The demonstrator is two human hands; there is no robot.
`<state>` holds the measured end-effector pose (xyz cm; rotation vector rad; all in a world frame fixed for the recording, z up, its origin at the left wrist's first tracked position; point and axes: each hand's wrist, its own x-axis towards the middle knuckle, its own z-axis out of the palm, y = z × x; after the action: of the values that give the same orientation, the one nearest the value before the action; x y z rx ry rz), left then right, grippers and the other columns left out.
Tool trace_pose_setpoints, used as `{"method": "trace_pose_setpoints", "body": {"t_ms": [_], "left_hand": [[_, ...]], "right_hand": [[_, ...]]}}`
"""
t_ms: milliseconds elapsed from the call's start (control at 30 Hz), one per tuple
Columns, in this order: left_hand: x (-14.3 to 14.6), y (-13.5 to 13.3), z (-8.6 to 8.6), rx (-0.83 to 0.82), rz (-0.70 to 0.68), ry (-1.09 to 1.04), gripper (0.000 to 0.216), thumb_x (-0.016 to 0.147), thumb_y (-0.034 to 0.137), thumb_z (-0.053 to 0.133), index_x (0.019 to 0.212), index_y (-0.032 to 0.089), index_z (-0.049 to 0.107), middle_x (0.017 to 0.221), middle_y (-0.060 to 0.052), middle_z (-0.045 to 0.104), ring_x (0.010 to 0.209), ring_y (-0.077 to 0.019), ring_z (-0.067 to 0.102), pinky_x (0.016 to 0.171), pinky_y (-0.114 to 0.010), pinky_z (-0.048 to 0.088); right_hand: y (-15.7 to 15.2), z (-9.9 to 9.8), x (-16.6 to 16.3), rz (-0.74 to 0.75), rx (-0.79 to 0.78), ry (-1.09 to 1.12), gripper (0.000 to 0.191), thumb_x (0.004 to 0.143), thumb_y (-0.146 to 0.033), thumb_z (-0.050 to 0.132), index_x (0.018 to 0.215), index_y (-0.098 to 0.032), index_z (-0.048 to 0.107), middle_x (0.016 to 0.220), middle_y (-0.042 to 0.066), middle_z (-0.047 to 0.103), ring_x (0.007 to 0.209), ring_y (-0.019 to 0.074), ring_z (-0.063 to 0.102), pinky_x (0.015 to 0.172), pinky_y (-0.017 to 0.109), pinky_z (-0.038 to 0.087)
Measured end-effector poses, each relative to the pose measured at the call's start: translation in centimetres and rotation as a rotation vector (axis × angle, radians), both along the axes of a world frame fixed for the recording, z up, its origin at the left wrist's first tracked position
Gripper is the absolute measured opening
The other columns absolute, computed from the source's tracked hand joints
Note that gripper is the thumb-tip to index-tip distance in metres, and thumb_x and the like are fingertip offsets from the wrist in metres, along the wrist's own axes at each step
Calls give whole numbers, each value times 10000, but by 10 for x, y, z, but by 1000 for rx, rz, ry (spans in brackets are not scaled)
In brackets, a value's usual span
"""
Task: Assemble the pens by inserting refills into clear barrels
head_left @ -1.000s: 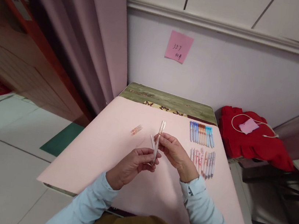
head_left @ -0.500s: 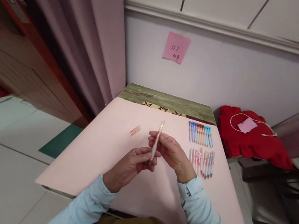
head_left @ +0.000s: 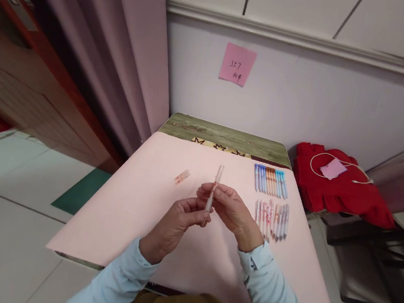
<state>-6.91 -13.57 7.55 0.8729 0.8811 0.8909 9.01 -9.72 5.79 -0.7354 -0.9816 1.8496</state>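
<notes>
The desk (head_left: 133,212) had a pink sheet over it, with two rows of pens (head_left: 270,201) off to the right. Both hands, left (head_left: 177,221) and right (head_left: 229,208), pinched one clear pen (head_left: 214,186) upright above the middle. A small pen part, probably a cap (head_left: 182,176), lay to the left.

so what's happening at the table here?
A person seated at a pink-covered table holds one clear pen upright between both hands: the left hand pinches its lower end, the right hand grips its middle. To the right lie two rows of pens, a blue and orange row and a pinkish row nearer the person. A small orange piece lies apart on the left.
</notes>
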Motion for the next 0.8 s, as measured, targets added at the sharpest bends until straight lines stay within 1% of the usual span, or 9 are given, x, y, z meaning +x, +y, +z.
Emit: {"method": "trace_pose_setpoints", "body": {"t_ms": [67,133,267,333,467,533,633,700,800], "left_hand": [[1,0,-1,8,-8,13,47,702,194,742,719,163,710,742,-20,598,713,-140,514,703,-286,418],[2,0,-1,12,-16,18,39,705,185,735,704,163,703,730,-16,591,707,-136,508,691,-280,411],[2,0,-2,-1,-7,5,79,709,226,748,742,160,718,771,-25,609,712,-137,506,701,-285,419],[1,0,-3,-4,-7,6,107,706,242,759,762,157,725,781,-27,611,714,-136,506,704,-286,420],[1,-1,-6,10,-28,17,82,695,208,760,721,155,703,748,-14,591,722,-136,506,710,-285,416],[2,-2,-6,16,-40,20,71,699,198,751,714,156,695,753,-12,591,724,-135,505,708,-284,414],[2,-3,-5,14,-47,14,84,711,217,752,739,157,701,781,-16,603,724,-133,506,701,-284,411],[2,-4,-6,11,-48,16,100,715,230,757,761,156,707,788,-18,608,727,-133,510,702,-284,409],[3,-5,-7,15,-53,30,93,704,213,760,740,155,698,751,-11,598,719,-132,509,697,-279,402]], "right_hand": [[1,-4,-1,-49,-9,-28,352,665,-471,860,836,-195,724,836,31,681,684,146,582,607,276,448],[1,-7,-2,-86,-8,-49,360,616,-441,897,800,-197,707,790,12,659,655,135,561,557,255,419],[-3,-7,-1,-48,-18,22,412,784,-532,755,1059,-226,728,1036,66,704,962,199,635,800,311,496],[-4,-8,0,-29,-26,51,404,825,-535,710,1062,-210,741,1058,82,710,989,209,636,868,342,488],[-5,-14,-1,-100,-36,31,279,704,-413,849,856,-202,748,912,38,712,864,178,631,836,316,480],[-6,-14,-2,-113,-20,40,282,688,-405,862,867,-226,739,961,26,712,901,183,634,866,325,475],[-9,-11,-1,-68,6,70,339,795,-518,749,1010,-256,741,1102,53,708,1043,221,631,951,380,460],[-11,-10,-1,-52,6,57,382,816,-542,718,1051,-242,747,1131,75,709,1072,232,627,999,409,437],[-12,-12,0,-121,-9,-2,340,694,-474,843,893,-209,767,1005,64,730,982,216,637,1004,392,431]]}}
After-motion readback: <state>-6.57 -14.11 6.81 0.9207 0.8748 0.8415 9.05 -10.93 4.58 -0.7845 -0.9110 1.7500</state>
